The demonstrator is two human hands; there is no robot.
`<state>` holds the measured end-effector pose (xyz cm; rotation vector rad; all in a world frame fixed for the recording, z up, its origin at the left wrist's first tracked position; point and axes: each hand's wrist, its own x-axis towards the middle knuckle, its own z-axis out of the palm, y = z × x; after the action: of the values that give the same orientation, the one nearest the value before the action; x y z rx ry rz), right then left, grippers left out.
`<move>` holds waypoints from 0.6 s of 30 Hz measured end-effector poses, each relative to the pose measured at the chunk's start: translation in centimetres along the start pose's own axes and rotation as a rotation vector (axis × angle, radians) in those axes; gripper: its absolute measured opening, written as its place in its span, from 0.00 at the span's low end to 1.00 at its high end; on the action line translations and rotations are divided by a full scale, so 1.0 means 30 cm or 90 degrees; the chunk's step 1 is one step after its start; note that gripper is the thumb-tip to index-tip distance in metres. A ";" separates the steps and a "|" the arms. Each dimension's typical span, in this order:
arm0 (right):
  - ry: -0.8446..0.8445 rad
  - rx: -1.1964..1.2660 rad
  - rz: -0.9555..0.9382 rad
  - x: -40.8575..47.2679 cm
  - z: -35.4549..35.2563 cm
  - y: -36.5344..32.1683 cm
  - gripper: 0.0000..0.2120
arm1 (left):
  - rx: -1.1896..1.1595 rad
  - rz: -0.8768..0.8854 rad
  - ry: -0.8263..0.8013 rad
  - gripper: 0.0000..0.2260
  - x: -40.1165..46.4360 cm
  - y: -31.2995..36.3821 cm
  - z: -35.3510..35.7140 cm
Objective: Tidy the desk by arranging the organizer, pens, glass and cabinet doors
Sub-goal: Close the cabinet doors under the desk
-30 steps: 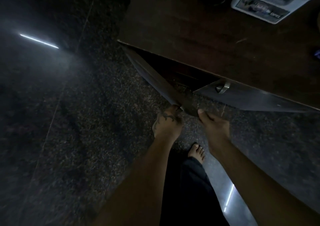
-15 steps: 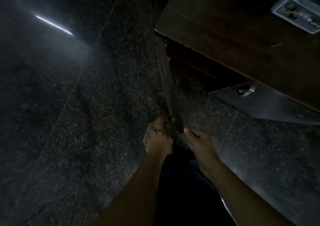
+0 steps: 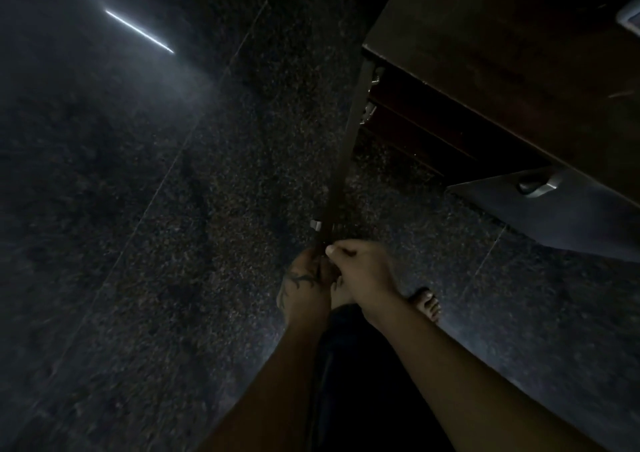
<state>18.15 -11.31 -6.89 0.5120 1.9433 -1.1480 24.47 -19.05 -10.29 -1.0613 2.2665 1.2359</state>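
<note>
The scene is dim. A dark wooden desk (image 3: 502, 46) fills the upper right. Its left cabinet door (image 3: 346, 160) stands swung wide open, seen edge-on, with a small metal handle (image 3: 316, 224) near its free end. My left hand (image 3: 303, 280), tattooed, grips the door's free edge from the left side. Against the same edge from the right, my right hand (image 3: 360, 271) is closed on it. The right cabinet door (image 3: 561, 216) hangs partly open, with a metal handle (image 3: 535, 186). Dark shelves (image 3: 426, 129) show inside the cabinet.
The floor (image 3: 173, 243) is dark speckled stone with a bright light reflection (image 3: 138, 30) at upper left. My bare foot (image 3: 427, 304) and dark trouser leg (image 3: 363, 382) are below the hands. A pale device corner (image 3: 630, 18) sits on the desk's right edge.
The left cabinet door has swung further open, from angled to edge-on towards me, with both hands staying on its free edge. The view has shifted left, so the desk sits further right.
</note>
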 end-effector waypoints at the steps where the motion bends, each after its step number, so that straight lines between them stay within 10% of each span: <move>1: -0.016 -0.004 -0.006 0.001 0.008 -0.012 0.11 | 0.013 -0.004 0.024 0.13 0.008 -0.001 -0.010; 8: -0.166 0.055 -0.039 0.016 0.034 -0.068 0.15 | 0.107 -0.051 0.139 0.11 0.073 0.010 -0.088; 18: -0.089 0.118 -0.022 0.028 -0.109 -0.002 0.16 | 0.239 -0.148 0.051 0.15 0.021 0.071 -0.015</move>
<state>16.19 -8.58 -6.66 0.4844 1.7421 -1.3583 22.47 -18.98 -9.20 -1.1988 2.2356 0.6540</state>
